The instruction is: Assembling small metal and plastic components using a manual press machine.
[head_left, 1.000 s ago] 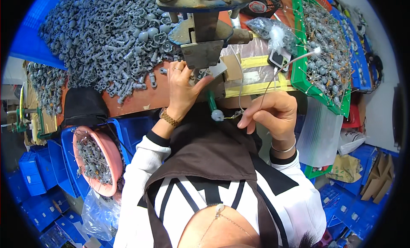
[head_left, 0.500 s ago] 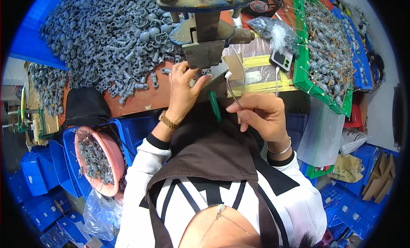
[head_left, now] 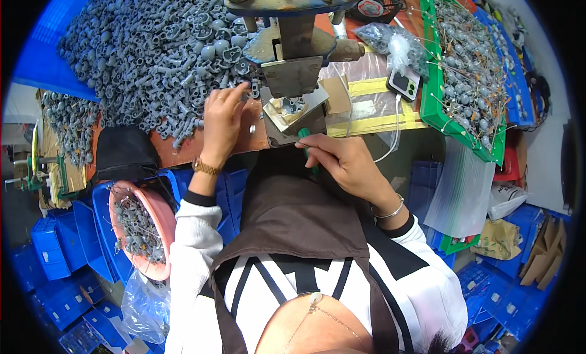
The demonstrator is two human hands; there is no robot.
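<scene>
My left hand [head_left: 221, 125] is at the front edge of a heap of grey plastic fittings [head_left: 152, 67], its fingers stretched out and no held part visible. A metal press [head_left: 293, 73] stands in front of me. Below its ram is a metal fixture block [head_left: 278, 121] with a grey fitting [head_left: 293, 105] on top. My right hand [head_left: 345, 162] is closed in a pinch on a thin cable, beside the green handle [head_left: 304, 133] under the press. To the left, a small white connector [head_left: 252, 129] shows over the table edge, apparently at the cable's end.
A green tray [head_left: 432, 110] of wired grey parts is at the right, near a phone [head_left: 404, 84] with a white charging cable. On the left, a pink basin [head_left: 162, 226] of wired parts stands by a black cloth-like object [head_left: 125, 152]. Blue bins [head_left: 49, 247] surround the work place.
My left hand has left the fixture and moved left to the heap, uncovering the fitting under the press. My right hand has shifted left with the cable, whose white end now points left.
</scene>
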